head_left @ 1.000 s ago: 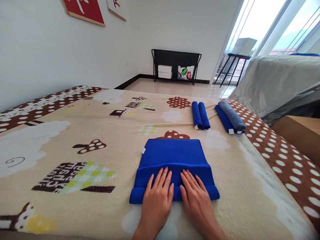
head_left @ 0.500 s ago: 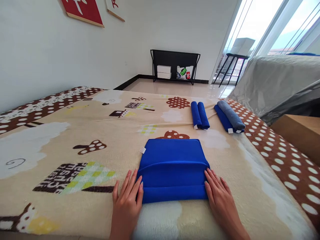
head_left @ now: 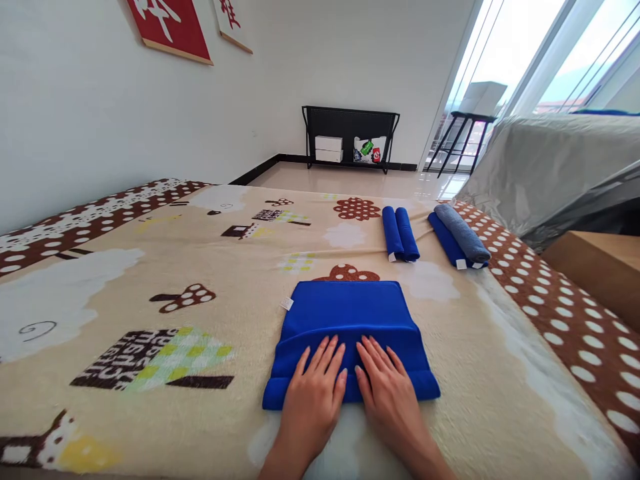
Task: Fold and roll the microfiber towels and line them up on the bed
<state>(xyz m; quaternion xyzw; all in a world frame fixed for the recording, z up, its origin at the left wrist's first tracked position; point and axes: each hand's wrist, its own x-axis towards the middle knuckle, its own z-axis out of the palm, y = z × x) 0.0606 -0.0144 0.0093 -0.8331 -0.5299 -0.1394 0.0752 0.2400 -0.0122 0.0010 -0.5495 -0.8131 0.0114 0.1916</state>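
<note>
Left hand (head_left: 315, 390), right hand (head_left: 387, 390): grip open, palms apparently flat on blue towel (head_left: 350, 313).

Bright daylight, sharp focus, wide-angle bend at the edges.

The room is lit from the tall glass window wall (head_left: 555, 67) at upper right, which is blown out to white. Glare is seen on the glossy pale floor tiles (head_left: 350, 179). Only faint, soft shadows are cast on the patterned beige fleece blanket (head_left: 200, 253). Straight lines are bowed near the borders.

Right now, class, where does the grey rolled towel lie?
Far right on the blanket, the grey rolled towel rests against a blue roll, right of the paired blue rolls.
</note>
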